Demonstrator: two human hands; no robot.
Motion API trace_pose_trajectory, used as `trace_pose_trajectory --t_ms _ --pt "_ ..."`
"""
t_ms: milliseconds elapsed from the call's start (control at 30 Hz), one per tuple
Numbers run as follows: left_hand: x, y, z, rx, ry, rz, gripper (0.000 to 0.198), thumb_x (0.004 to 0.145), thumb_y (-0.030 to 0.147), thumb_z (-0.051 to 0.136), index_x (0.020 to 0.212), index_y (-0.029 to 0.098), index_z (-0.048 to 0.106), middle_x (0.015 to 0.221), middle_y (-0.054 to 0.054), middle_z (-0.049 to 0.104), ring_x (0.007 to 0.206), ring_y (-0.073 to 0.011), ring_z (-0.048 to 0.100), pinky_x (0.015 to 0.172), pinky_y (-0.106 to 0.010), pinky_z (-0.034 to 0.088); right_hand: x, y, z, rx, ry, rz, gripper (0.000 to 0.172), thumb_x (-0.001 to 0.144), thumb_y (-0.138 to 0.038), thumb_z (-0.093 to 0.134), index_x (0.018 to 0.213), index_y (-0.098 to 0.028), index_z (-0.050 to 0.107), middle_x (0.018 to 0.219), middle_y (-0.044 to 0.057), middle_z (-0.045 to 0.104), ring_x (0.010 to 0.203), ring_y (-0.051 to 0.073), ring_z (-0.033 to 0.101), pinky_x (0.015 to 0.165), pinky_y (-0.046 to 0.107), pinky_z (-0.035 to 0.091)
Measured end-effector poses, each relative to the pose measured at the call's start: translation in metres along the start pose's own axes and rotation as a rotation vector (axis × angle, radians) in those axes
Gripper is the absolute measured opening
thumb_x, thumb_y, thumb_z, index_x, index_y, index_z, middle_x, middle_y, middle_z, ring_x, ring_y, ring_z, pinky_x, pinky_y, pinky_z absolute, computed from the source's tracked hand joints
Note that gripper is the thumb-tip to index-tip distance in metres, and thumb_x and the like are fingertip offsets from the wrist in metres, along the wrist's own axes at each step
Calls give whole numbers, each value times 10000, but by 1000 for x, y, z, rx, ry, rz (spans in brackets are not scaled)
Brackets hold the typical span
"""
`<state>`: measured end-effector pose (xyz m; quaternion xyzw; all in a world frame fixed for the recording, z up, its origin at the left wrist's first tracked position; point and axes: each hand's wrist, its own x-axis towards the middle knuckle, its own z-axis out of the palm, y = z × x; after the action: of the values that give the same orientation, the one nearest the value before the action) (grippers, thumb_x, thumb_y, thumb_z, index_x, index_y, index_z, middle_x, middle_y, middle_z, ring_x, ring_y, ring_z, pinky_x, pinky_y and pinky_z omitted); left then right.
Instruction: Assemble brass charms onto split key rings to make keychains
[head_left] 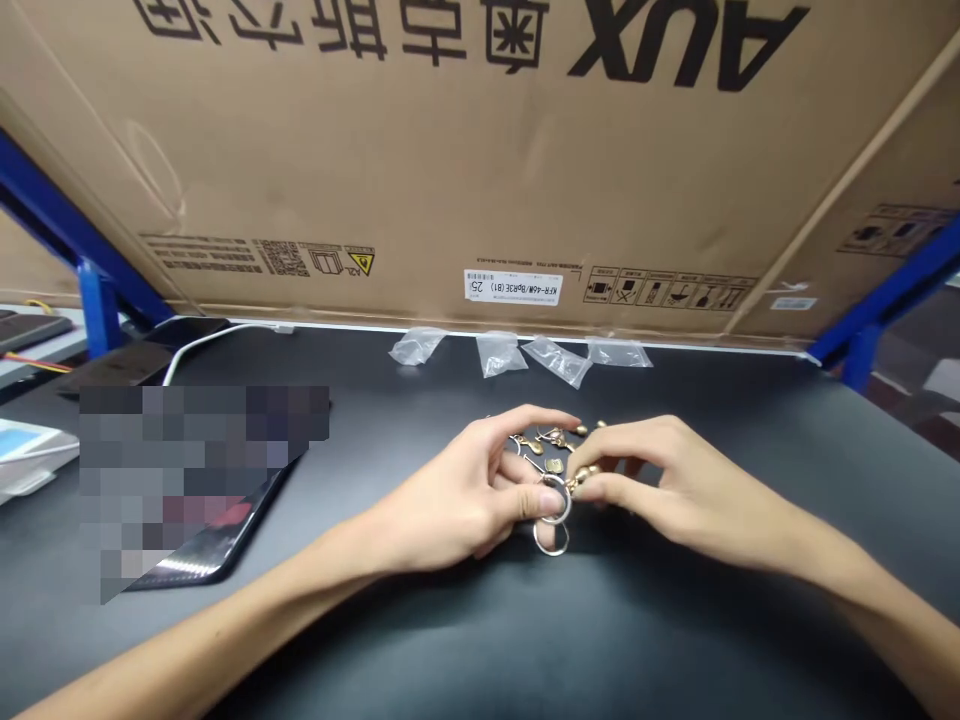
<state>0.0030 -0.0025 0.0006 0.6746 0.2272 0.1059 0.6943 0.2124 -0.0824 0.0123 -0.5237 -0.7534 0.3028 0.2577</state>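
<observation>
My left hand (pixel 472 495) rests on the dark table and pinches a silver key ring (pixel 553 498) between thumb and fingers. My right hand (pixel 660 480) meets it from the right, fingertips pinched on a small gold clasp (pixel 581 480) touching that ring. A second silver ring (pixel 551 540) lies on the table just below the held one. Several small gold charms and clasps (pixel 551 445) lie scattered just beyond my fingers.
Several small clear plastic bags (pixel 517 352) lie in a row near the back of the black table (pixel 480 640). A big cardboard box (pixel 480 160) stands behind them. A dark tablet (pixel 217 545) and a white cable (pixel 202 345) lie at the left. Blue frame posts (pixel 97 310) stand at both sides.
</observation>
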Motion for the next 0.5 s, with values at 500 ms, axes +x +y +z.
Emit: trace_pose_trajectory --t_ms 500 --pt "-6 5 2 3 -100 -108 725 875 202 646 1515 285 316 640 32 659 427 -45 311 410 -154 263 -1 5 9 -217 32 -153 188 978 -213 541 1037 -251 715 945 -10 754 828 152 658 770 263 451"
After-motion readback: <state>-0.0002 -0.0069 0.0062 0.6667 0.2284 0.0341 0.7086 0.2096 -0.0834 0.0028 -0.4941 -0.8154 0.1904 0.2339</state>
